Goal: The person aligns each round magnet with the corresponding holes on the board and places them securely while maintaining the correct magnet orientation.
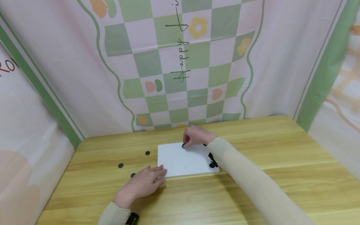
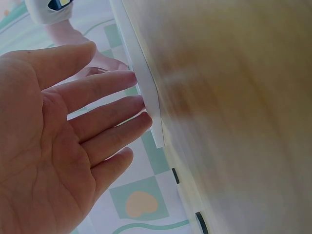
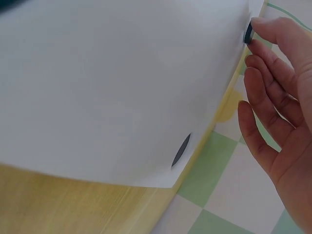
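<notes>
A white rectangular board point(image 1: 179, 159) with faint round recesses lies flat on the wooden table. At its far edge, my right hand point(image 1: 198, 135) pinches a small black disc point(image 3: 248, 32) between thumb and index finger, right at the board's surface. Another black disc point(image 3: 181, 150) sits in the board's far right corner. One more black disc point(image 1: 211, 165) lies at the near right corner, partly beside the sleeve. My left hand point(image 1: 144, 182), fingers straight, has its fingertips against the board's near left corner; its palm shows in the left wrist view.
Left of the board, three loose black discs lie on the table point(image 1: 77, 193): a farther disc point(image 1: 147, 153), a leftmost disc point(image 1: 120, 165), and a disc point(image 1: 133, 175) partly behind my left hand. A patterned curtain point(image 1: 175, 63) hangs behind the table's far edge.
</notes>
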Demonstrator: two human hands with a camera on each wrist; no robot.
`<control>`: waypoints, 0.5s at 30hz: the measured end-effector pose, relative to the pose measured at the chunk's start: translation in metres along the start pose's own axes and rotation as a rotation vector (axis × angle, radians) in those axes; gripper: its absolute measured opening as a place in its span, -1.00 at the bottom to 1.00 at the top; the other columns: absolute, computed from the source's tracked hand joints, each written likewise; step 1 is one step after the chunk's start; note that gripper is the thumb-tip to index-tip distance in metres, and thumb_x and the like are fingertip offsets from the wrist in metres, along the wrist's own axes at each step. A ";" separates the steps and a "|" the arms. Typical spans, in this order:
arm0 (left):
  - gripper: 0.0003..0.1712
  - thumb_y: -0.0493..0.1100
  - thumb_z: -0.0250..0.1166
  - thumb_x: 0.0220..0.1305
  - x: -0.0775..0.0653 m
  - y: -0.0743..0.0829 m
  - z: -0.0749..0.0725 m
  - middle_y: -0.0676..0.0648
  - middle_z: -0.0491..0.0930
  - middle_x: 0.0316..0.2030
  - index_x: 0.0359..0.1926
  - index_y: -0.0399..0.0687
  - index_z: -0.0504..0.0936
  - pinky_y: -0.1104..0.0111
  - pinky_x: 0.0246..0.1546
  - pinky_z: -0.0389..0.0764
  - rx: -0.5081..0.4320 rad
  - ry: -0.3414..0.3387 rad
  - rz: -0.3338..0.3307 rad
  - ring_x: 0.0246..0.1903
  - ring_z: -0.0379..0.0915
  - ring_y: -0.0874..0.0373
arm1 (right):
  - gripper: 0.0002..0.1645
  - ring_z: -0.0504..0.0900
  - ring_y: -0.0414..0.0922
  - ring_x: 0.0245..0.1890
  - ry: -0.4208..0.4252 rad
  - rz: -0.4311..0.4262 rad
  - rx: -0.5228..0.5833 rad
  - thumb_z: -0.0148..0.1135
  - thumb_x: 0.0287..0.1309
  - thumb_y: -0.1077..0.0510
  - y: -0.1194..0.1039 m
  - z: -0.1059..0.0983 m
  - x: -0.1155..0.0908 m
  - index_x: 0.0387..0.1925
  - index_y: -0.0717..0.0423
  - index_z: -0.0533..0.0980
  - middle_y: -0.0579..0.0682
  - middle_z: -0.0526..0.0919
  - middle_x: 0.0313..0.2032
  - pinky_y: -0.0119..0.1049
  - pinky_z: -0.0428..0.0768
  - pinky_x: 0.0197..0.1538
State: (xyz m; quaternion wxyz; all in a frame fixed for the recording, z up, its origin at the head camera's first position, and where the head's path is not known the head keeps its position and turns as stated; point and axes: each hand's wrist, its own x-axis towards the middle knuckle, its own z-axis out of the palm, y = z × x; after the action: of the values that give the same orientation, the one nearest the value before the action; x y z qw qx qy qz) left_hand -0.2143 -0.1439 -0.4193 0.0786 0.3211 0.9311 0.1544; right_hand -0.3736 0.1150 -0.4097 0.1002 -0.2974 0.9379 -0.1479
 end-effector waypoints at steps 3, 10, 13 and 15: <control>-0.52 -0.03 0.02 0.44 0.000 0.000 -0.001 -0.22 0.32 0.31 0.26 -0.15 0.43 -0.02 0.39 0.14 0.003 0.002 0.003 0.32 0.24 -0.09 | -0.89 0.56 -0.28 -0.44 0.003 -0.004 -0.003 0.42 0.02 0.01 0.000 0.001 0.001 -0.41 -0.08 0.66 -0.21 0.65 -0.44 -0.43 0.56 -0.33; -0.53 -0.05 0.03 0.44 0.000 0.001 -0.001 -0.23 0.33 0.31 0.25 -0.16 0.43 -0.03 0.39 0.15 -0.001 0.007 0.007 0.31 0.25 -0.10 | -0.90 0.56 -0.29 -0.45 0.004 -0.010 -0.017 0.42 0.02 0.01 0.000 0.002 0.003 -0.42 -0.10 0.66 -0.22 0.65 -0.45 -0.44 0.56 -0.33; -0.53 -0.04 0.02 0.44 0.000 0.001 -0.001 -0.22 0.32 0.31 0.26 -0.15 0.43 -0.02 0.39 0.14 0.000 0.002 0.004 0.32 0.24 -0.09 | -0.91 0.56 -0.30 -0.44 0.000 -0.013 -0.021 0.42 0.02 0.02 0.000 0.002 0.003 -0.42 -0.10 0.66 -0.22 0.65 -0.45 -0.44 0.56 -0.33; -0.53 -0.03 0.02 0.44 0.000 0.001 -0.001 -0.22 0.32 0.31 0.26 -0.14 0.43 -0.02 0.39 0.14 0.000 0.000 0.004 0.32 0.25 -0.09 | -0.91 0.56 -0.30 -0.44 -0.004 -0.014 -0.019 0.42 0.02 0.04 -0.001 0.002 0.003 -0.42 -0.09 0.66 -0.22 0.65 -0.45 -0.44 0.56 -0.33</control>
State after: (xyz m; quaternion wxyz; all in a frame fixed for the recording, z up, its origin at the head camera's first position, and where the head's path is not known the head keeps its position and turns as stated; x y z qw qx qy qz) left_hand -0.2138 -0.1439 -0.4183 0.0781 0.3231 0.9304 0.1547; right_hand -0.3749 0.1127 -0.4113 0.0985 -0.3051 0.9369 -0.1391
